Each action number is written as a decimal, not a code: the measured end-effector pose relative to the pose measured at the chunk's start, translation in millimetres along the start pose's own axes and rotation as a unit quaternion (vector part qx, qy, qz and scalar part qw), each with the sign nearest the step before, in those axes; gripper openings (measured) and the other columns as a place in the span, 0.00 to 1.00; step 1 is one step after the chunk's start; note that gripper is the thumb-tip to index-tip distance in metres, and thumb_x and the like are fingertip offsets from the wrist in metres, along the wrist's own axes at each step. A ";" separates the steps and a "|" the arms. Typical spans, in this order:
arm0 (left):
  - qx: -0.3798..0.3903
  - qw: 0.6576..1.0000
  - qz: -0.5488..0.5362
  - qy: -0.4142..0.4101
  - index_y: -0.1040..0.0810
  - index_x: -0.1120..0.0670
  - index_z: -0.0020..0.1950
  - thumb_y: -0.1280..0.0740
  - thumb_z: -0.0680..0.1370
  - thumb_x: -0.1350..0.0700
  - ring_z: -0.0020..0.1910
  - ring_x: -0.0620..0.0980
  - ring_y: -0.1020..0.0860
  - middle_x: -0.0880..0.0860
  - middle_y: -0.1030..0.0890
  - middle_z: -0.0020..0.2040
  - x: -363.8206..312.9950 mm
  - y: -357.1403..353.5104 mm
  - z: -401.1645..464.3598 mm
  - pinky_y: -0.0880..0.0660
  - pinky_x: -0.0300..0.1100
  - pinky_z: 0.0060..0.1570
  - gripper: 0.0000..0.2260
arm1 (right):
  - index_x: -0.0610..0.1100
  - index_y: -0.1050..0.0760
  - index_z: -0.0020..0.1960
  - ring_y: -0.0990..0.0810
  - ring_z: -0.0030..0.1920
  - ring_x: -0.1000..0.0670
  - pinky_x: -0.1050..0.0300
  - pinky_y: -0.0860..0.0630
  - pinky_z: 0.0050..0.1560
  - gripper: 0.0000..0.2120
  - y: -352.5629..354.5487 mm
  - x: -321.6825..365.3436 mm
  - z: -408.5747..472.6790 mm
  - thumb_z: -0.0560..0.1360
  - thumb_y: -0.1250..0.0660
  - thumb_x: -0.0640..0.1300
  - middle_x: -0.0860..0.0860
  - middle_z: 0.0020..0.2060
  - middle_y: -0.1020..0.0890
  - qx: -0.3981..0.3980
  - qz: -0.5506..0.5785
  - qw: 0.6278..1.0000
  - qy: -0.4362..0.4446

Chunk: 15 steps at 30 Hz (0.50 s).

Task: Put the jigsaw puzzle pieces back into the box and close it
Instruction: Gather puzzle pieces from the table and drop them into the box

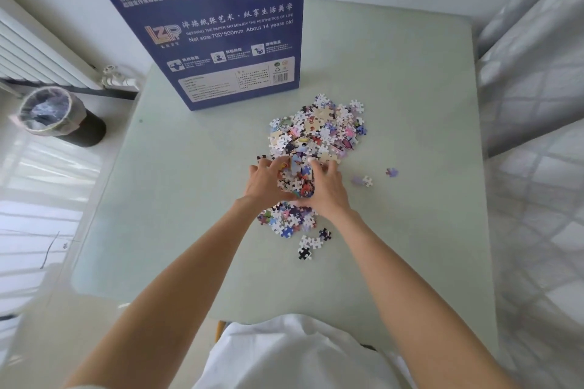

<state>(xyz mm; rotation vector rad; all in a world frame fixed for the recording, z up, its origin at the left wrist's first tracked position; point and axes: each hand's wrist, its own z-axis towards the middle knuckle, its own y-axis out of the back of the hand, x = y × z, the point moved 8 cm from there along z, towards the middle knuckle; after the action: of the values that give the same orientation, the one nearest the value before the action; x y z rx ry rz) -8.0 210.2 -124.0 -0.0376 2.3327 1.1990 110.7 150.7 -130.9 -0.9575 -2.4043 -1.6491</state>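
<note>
A: Head view. Where are the task items?

B: Jigsaw pieces lie in a loose heap on the pale green tabletop, about mid-width and closer to the far edge than the near one. The blue box stands upright at the far-left part of the tabletop, printed side facing the camera. Its lower right corner is just beside the far end of the heap; whether they touch, cannot tell. The top of the box is out of frame, so open or closed: cannot tell.

A: Hands?

B: Both are at the near end of the heap. Left hand and right hand face each other, fingers curled inward, with a clump of pieces pressed between them. Each grip is clamped on that clump from its own side. More pieces lie under and behind the wrists, toward the near edge.

A: Strays?

B: A few singles sit toward the right edge, apart from the heap. A few more, including a black and white one, sit on the near side.

A: Surroundings?

B: A lined waste bin stands on the floor past the left edge, with a white radiator behind it. White quilted fabric lies along the right edge.
</note>
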 end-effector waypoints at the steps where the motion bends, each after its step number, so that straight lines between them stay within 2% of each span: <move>1: -0.004 1.000 0.006 -0.005 0.39 0.44 0.72 0.25 0.68 0.48 0.63 0.56 0.37 0.56 0.33 0.65 1.3 0.6 0.5 0.35 0.47 0.60 0.36 | 0.48 0.42 0.70 0.32 0.60 0.43 0.51 0.25 0.49 0.43 0.6 0.2 2.2 0.63 0.24 0.56 0.42 0.64 0.38 0.004 0.002 1.000 0.010; 7: -0.009 0.999 -0.024 -0.041 0.33 0.46 0.68 0.25 0.69 0.52 0.58 0.54 0.28 0.54 0.30 0.61 1.1 3.0 -1.6 0.29 0.45 0.56 0.30 | 0.45 0.36 0.63 0.27 0.54 0.45 0.53 0.26 0.45 0.33 6.3 10.1 4.1 0.64 0.23 0.52 0.44 0.56 0.29 -0.009 0.037 0.998 0.039; 11: -0.035 0.995 -0.069 -0.063 0.27 0.49 0.65 0.26 0.71 0.55 0.50 0.47 0.25 0.53 0.25 0.58 4.5 13.5 -5.3 0.31 0.36 0.49 0.23 | 0.46 0.32 0.60 0.24 0.50 0.46 0.57 0.29 0.42 0.25 14.5 11.4 4.0 0.69 0.27 0.50 0.46 0.53 0.25 -0.027 0.050 0.997 0.047; 15: -0.065 0.992 -0.085 -0.072 0.21 0.52 0.60 0.27 0.72 0.57 0.44 0.43 0.23 0.52 0.19 0.55 7.0 24.3 -6.3 0.30 0.30 0.46 0.17 | 0.46 0.26 0.58 0.24 0.45 0.49 0.57 0.27 0.42 0.18 21.1 10.6 3.7 0.71 0.29 0.50 0.48 0.50 0.21 -0.048 0.076 0.994 0.058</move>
<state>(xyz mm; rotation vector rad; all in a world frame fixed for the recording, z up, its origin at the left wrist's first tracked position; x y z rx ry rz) -22.9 221.6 -105.9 -0.1850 2.0791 1.2252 114.3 163.5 -111.0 -1.0015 -2.1388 -1.7261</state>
